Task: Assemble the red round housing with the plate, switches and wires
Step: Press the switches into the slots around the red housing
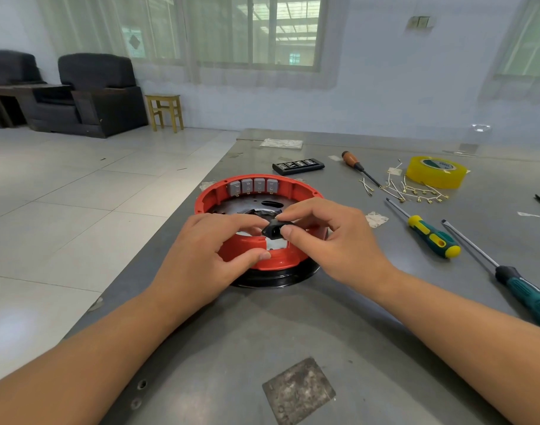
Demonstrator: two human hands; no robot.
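Observation:
The red round housing (281, 262) stands on a black base at the table's middle, with a metal plate (232, 207) inside it. Several grey switches (253, 186) line its far inner wall. A small black socket part (274, 230) hangs just above a rectangular cut-out in the near wall. My right hand (330, 237) pinches that part between thumb and fingers. My left hand (207, 253) touches the part with its fingertips, and its thumb presses on the red near wall. Short wires with brass terminals (413, 191) lie loose to the right.
A yellow tape roll (436, 172), a wooden-handled screwdriver (359, 167), a yellow-green screwdriver (431, 236) and a teal screwdriver (517, 286) lie on the right. A black bit case (298, 166) sits behind the housing. The table's left edge (158, 237) runs close by.

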